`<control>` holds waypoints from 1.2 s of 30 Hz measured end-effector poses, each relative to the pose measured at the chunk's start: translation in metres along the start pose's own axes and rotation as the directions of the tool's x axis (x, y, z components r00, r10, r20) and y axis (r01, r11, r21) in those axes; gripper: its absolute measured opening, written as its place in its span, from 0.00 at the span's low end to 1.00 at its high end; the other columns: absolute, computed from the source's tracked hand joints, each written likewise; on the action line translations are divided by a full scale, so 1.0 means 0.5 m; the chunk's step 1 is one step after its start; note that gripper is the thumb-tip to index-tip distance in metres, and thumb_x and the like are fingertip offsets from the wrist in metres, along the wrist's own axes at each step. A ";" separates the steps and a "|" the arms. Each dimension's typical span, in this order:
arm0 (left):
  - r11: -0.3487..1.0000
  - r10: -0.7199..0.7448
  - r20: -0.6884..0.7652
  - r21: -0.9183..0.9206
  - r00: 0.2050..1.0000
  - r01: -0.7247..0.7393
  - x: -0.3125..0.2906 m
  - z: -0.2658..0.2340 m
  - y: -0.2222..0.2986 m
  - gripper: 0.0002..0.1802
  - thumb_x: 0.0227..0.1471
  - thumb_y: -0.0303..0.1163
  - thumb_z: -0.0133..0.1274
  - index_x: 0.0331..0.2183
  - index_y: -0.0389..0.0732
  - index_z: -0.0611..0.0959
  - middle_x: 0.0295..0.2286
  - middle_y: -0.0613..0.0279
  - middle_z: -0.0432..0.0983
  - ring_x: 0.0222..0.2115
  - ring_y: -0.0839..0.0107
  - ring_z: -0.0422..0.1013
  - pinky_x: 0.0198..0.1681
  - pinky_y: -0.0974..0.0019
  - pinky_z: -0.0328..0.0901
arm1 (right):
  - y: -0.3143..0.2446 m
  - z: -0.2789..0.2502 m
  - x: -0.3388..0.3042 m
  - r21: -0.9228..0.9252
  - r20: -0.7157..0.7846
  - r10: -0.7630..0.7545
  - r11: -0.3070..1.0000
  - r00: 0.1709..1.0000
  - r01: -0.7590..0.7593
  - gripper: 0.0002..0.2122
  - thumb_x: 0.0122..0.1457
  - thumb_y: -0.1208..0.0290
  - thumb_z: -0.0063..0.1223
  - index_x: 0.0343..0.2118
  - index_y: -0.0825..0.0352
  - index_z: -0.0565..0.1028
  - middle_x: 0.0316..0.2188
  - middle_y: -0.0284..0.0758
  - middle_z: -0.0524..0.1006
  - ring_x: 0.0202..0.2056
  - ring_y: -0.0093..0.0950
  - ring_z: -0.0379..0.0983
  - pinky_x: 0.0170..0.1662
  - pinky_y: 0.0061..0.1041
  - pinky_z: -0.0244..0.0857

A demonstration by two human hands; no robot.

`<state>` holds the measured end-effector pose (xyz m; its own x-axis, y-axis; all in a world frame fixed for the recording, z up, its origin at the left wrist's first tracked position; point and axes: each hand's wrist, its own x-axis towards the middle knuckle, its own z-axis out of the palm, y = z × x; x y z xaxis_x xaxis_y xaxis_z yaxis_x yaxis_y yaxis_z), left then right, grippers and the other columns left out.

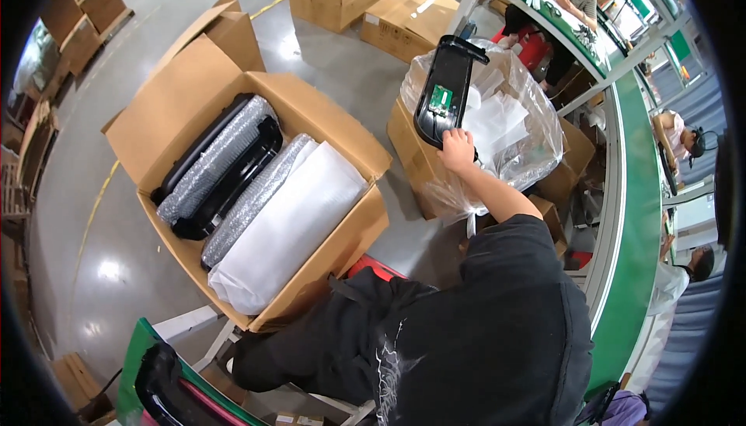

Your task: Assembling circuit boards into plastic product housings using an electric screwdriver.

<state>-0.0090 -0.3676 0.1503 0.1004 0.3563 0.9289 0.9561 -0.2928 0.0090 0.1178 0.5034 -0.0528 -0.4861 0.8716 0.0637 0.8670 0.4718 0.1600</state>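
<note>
My right hand grips the near end of a long black plastic housing, thumb and fingers closed on its edge. The housing tilts up and away from me, its hollow side showing. Inside it sits a small green circuit board. Behind the housing is a carton lined with a clear plastic bag, with white foam sheets in it. My left hand is out of the picture.
Left of my arm stands an open carton holding black housings, bubble-wrapped pieces and a white foam-wrapped piece. A closed carton lies farther off. A green-topped bench runs along the right, with people seated beyond.
</note>
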 end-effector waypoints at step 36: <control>-0.272 -0.878 -0.473 0.630 0.081 0.727 -0.071 0.027 0.156 0.17 0.54 0.36 0.60 0.41 0.34 0.79 0.33 0.53 0.74 0.30 0.62 0.71 0.34 0.63 0.68 | 0.354 -0.342 0.156 -0.181 -0.742 0.013 0.959 0.671 -0.218 0.05 0.51 0.72 0.53 0.32 0.57 0.72 0.29 0.28 0.72 0.37 0.29 0.73 0.33 0.33 0.63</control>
<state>0.0657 -0.3909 0.1130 -0.9611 -0.1337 0.2418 -0.0141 0.8978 0.4402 0.2146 0.6323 0.1490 -0.3960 0.4921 0.7753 0.9178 0.2384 0.3175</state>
